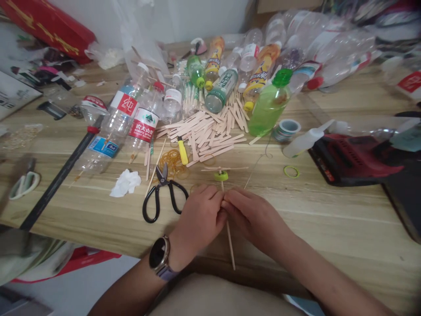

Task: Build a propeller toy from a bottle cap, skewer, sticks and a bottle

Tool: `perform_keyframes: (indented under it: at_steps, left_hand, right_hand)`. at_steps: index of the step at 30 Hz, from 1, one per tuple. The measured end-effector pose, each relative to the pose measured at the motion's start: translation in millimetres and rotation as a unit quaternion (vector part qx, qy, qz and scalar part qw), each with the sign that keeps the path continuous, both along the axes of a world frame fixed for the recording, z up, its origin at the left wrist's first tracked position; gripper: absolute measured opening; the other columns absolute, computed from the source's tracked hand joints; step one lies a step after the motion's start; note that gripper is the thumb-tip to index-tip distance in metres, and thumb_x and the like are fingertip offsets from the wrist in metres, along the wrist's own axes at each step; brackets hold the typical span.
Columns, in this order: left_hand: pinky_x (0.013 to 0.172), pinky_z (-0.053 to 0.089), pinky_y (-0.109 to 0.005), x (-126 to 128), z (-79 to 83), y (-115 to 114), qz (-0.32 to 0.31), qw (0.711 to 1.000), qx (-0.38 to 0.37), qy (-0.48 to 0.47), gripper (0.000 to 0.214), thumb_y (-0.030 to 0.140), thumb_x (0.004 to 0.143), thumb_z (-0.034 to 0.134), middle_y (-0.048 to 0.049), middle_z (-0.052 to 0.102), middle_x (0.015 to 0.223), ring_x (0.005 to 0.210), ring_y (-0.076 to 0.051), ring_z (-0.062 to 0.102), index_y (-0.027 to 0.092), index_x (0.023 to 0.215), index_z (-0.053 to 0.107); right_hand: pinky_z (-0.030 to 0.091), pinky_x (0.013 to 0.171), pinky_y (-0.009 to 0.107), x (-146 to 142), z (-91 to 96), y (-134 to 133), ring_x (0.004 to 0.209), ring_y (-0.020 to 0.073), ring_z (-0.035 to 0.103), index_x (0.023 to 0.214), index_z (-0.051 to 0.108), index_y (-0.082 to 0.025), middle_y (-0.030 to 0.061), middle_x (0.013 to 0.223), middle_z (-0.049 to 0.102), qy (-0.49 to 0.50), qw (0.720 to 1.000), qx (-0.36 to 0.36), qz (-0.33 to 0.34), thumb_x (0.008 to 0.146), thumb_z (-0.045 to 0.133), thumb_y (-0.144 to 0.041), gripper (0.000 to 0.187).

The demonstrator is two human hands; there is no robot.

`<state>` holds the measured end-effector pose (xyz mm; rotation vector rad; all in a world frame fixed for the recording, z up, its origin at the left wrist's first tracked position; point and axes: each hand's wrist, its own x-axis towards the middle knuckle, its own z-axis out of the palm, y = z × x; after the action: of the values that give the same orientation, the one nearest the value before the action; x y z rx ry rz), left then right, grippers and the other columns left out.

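Both hands meet at a thin wooden stick [231,245], fingers pinched round its middle. My left hand [204,215], with a watch on its wrist, is closed on the stick from the left. From the right, my right hand [253,215] is closed on it too, fingertips touching the left ones. Near the stick's far end sits a green bottle cap [221,176], with a flat thin wooden strip [233,168] lying crosswise above it. A thin thread [255,169] runs up from the right hand towards a spool [287,130]. Black-handled scissors [158,193] lie open beside my left hand.
Behind the hands lie a pile of wooden craft sticks [210,136], rubber bands [171,163] and a yellow-handled tool [182,151]. Plastic bottles stand and lie at the back, including a green bottle [269,105]. A glue bottle [302,142] and a red power tool [351,158] are on the right.
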<state>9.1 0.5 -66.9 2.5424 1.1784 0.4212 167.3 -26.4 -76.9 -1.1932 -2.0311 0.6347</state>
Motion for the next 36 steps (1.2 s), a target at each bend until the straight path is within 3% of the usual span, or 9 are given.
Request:
perform_keyframes:
  at_steps: [9, 14, 21, 26, 29, 33, 36]
  left_hand:
    - [0.07, 0.046, -0.037, 0, -0.4, -2, -0.001, 1.0, 0.007, -0.004, 0.015, 0.006, 0.079, 0.05, -0.0073, 0.064, 0.079, 0.079, -0.025, 0.058, 0.017, 0.077, 0.06]
    - [0.068, 0.042, -0.035, -2, 0.0, -2, 0.017, 1.0, -0.005, -0.007, 0.014, 0.01, 0.084, 0.049, -0.0057, 0.06, 0.078, 0.077, -0.024, 0.056, 0.02, 0.075, 0.054]
    - [0.067, 0.034, -0.032, -6, 6.7, 0, 0.097, 0.982, -0.135, -0.085, 0.02, 0.012, 0.086, 0.041, -0.0013, 0.049, 0.078, 0.073, -0.019, 0.048, 0.024, 0.07, 0.035]
    - [0.059, 0.03, -0.03, -8, 9.3, 1, 0.128, 0.963, -0.211, -0.107, 0.019, 0.02, 0.092, 0.039, 0.0033, 0.047, 0.065, 0.062, -0.016, 0.046, 0.023, 0.073, 0.039]
    - [0.058, 0.033, -0.028, -9, 9.5, 3, 0.134, 0.931, -0.296, -0.166, 0.019, 0.025, 0.094, 0.04, 0.0046, 0.049, 0.062, 0.059, -0.015, 0.048, 0.022, 0.076, 0.045]
    - [0.052, 0.032, -0.025, -10, 4.2, 6, 0.145, 0.84, -0.444, -0.276, 0.019, 0.033, 0.093, 0.047, 0.0069, 0.048, 0.056, 0.053, -0.012, 0.044, 0.021, 0.08, 0.052]
    - [0.049, 0.028, -0.023, -10, -0.8, 6, 0.162, 0.788, -0.492, -0.333, 0.021, 0.038, 0.091, 0.051, 0.008, 0.047, 0.055, 0.05, -0.01, 0.04, 0.02, 0.081, 0.054]
  right_hand:
    - [0.031, 0.058, 0.024, -3, -2.0, -3, 0.064, 0.0139, 0.047, 0.077, 0.044, -0.019, 0.0003, 0.074, 0.052, -0.017, 1.0, -0.003, -0.01, 0.095, 0.042, -0.008, 0.021]
    - [0.033, 0.058, 0.023, 0, -0.4, -1, 0.063, 0.0129, 0.047, 0.074, 0.047, -0.019, -0.0009, 0.07, 0.052, 0.045, 0.998, -0.043, -0.029, 0.096, 0.044, -0.018, 0.023]
    - [0.036, 0.051, 0.021, 11, 0.6, 6, 0.055, 0.0111, 0.046, 0.073, 0.055, -0.019, -0.0027, 0.061, 0.052, 0.086, 0.987, -0.113, -0.076, 0.099, 0.046, -0.03, 0.03]
    - [0.041, 0.052, 0.021, 10, 0.5, 6, 0.058, 0.0123, 0.052, 0.077, 0.06, -0.018, -0.0006, 0.064, 0.056, 0.149, 0.965, -0.197, -0.085, 0.097, 0.045, -0.041, 0.033]
    - [0.04, 0.052, 0.022, 10, 2.3, 5, 0.058, 0.0126, 0.051, 0.075, 0.058, -0.019, -0.0007, 0.063, 0.055, 0.152, 0.962, -0.209, -0.091, 0.095, 0.047, -0.041, 0.032]
    - [0.036, 0.05, 0.022, 9, 5.1, 4, 0.056, 0.0121, 0.046, 0.074, 0.057, -0.019, -0.0014, 0.061, 0.053, 0.11, 0.974, -0.183, -0.079, 0.096, 0.046, -0.035, 0.029]
    - [0.04, 0.055, 0.023, 8, 5.7, 3, 0.061, 0.0128, 0.052, 0.078, 0.058, -0.019, 0.0006, 0.068, 0.059, 0.109, 0.976, -0.177, -0.063, 0.097, 0.045, -0.031, 0.026]
